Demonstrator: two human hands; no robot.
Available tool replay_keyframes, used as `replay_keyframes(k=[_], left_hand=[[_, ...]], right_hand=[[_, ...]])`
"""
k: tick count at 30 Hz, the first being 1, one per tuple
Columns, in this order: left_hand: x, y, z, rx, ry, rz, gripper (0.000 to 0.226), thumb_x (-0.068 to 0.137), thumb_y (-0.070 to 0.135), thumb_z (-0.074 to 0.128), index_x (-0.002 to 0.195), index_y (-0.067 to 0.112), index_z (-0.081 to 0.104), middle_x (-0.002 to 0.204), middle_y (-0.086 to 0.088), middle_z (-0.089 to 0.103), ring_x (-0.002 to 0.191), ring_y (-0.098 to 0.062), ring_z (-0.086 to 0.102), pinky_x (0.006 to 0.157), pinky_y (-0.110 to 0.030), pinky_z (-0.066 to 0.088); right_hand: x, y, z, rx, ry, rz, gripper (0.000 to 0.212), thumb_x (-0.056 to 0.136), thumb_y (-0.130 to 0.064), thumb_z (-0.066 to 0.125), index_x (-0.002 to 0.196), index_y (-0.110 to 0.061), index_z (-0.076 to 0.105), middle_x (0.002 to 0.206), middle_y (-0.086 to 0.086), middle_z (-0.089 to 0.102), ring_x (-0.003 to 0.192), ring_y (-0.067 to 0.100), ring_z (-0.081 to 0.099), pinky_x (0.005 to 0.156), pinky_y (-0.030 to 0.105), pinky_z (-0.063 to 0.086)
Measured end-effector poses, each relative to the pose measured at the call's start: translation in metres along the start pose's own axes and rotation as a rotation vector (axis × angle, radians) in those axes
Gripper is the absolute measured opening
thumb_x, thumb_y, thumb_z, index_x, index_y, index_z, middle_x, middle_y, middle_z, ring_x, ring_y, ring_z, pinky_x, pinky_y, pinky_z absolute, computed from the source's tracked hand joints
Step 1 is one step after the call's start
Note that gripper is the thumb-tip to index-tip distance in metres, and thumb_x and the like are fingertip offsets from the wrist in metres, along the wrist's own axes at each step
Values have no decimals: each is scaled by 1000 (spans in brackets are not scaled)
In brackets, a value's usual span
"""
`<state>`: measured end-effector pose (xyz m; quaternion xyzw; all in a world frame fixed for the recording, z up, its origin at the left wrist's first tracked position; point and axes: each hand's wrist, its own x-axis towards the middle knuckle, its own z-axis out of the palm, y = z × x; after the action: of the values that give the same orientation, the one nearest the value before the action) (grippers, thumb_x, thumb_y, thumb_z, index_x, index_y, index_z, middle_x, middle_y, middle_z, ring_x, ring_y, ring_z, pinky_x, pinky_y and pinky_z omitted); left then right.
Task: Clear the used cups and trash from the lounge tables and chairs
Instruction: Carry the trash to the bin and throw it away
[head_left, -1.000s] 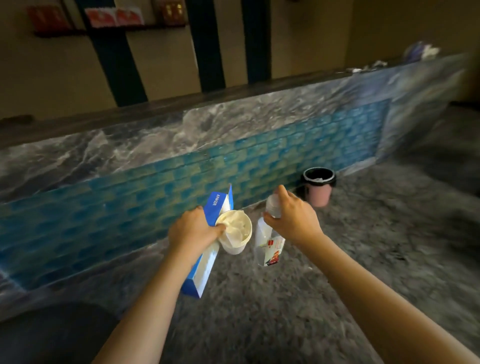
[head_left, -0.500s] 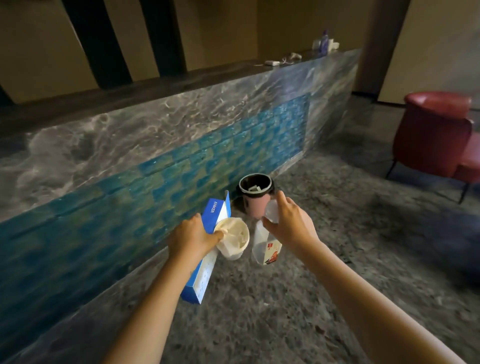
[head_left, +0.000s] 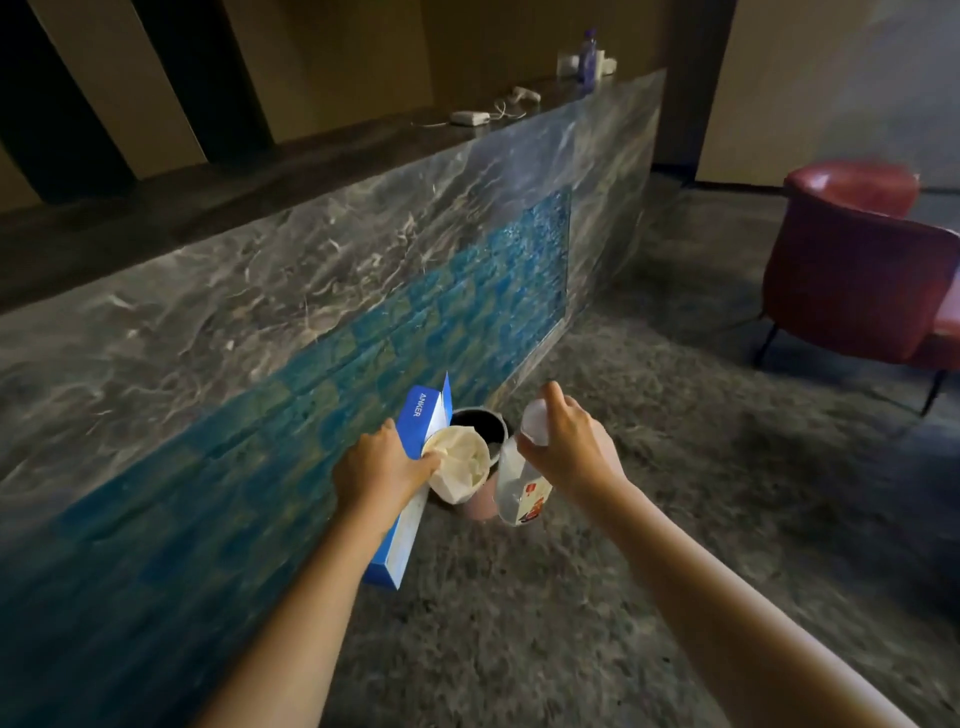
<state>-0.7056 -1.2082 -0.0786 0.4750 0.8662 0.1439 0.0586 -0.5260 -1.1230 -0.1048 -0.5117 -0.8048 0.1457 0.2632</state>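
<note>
My left hand (head_left: 382, 470) grips a blue and white box (head_left: 410, 499) together with a white paper cup (head_left: 460, 465) stuffed with crumpled paper. My right hand (head_left: 574, 449) holds a clear plastic bottle (head_left: 519, 486) with a red label by its neck, the bottle hanging down. Both loads hover just above a pink trash bin (head_left: 480, 434) with a black liner, which stands on the floor against the counter. The cup and bottle hide most of the bin.
A long marble counter (head_left: 322, 270) with a blue tiled front runs along my left. On its top lie a white charger (head_left: 470, 117) and a bottle (head_left: 588, 57). A red armchair (head_left: 857, 270) stands at the right on the grey floor.
I have walked closer to the bin, which was ahead of my hands and now sits directly under them. The red armchair has come into view. Both grips are unchanged.
</note>
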Motion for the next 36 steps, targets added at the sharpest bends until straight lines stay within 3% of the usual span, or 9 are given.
replay_keyframes(k=[6, 9, 14, 17, 21, 30, 36], left_hand=[[178, 30, 24, -68, -15, -75, 47, 72, 50, 63, 92, 11, 46, 97, -16, 63, 89, -36, 60, 64, -34, 39], [255, 32, 50, -90, -54, -113, 46, 72, 48, 64, 91, 11, 44, 95, -15, 63, 87, -36, 60, 62, -33, 38], [387, 33, 136, -117, -137, -171, 44, 74, 42, 62, 98, 9, 45, 97, -16, 63, 89, -37, 59, 65, -36, 40], [453, 34, 204, -150, -195, -285, 45, 76, 40, 59, 106, 10, 44, 100, -17, 63, 92, -37, 60, 69, -37, 43], [506, 22, 294, -160, -215, -409, 60, 75, 37, 63, 122, 7, 43, 112, -19, 61, 99, -38, 59, 76, -40, 45], [537, -26, 490, -199, -251, -663, 51, 72, 29, 68, 111, 8, 44, 108, -16, 61, 90, -36, 60, 63, -33, 38], [532, -43, 553, -275, -254, -751, 50, 79, 30, 66, 112, 4, 39, 109, -19, 58, 89, -35, 58, 61, -33, 39]], right_hand=[[180, 25, 46, 37, -109, -7, 47, 77, -31, 66, 110, -12, 38, 108, 13, 58, 90, 34, 60, 71, 45, 52], [251, 40, 81, -1, -167, -5, 47, 78, -34, 64, 110, -14, 36, 108, 11, 59, 87, 33, 60, 65, 38, 50], [361, 83, 169, -29, -275, 25, 51, 78, -34, 63, 117, -16, 36, 112, 8, 58, 87, 34, 61, 62, 35, 46], [413, 113, 240, -22, -320, 100, 45, 76, -33, 63, 108, -16, 37, 108, 9, 59, 85, 37, 60, 61, 35, 41], [444, 155, 334, -24, -424, 161, 45, 75, -33, 64, 109, -15, 41, 109, 8, 56, 86, 37, 60, 62, 36, 43], [441, 258, 513, 49, -614, 234, 42, 79, -30, 61, 112, -12, 42, 115, 8, 52, 93, 34, 56, 66, 37, 45], [429, 287, 566, 76, -676, 243, 41, 80, -28, 63, 112, -14, 41, 115, 8, 50, 88, 34, 57, 65, 41, 50]])
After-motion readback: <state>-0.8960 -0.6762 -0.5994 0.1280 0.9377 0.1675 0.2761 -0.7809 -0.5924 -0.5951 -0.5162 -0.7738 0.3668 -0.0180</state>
